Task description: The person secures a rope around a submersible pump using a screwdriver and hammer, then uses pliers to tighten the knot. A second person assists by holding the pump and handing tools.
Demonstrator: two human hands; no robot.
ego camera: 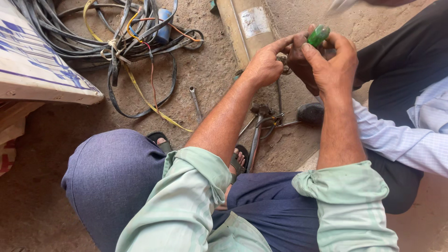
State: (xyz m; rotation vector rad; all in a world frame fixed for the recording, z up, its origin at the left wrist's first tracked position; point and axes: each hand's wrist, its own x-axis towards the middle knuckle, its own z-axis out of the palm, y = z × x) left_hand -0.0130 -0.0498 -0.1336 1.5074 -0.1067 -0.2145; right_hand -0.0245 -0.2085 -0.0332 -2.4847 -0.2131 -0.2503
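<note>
My left hand (265, 64) reaches forward and pinches a small metal part (282, 58) between thumb and fingers. My right hand (332, 63) is closed around a green-handled screwdriver (319, 35), with the handle sticking up above the fingers. A co-worker's hand (298, 60) sits between my two hands, touching the same small part. That person's light blue checked sleeve (406, 140) comes in from the right and passes behind my right forearm. A thin metal rod (279, 95) hangs down below the hands. The screwdriver's tip is hidden.
A beige cylinder (242, 28) with a label lies on the dirt floor just behind the hands. A tangle of cables (126, 37) fills the upper left. A white board (32, 65) juts in at left. A metal bar (196, 102) and clamp-like tools (261, 119) lie by my sandalled feet.
</note>
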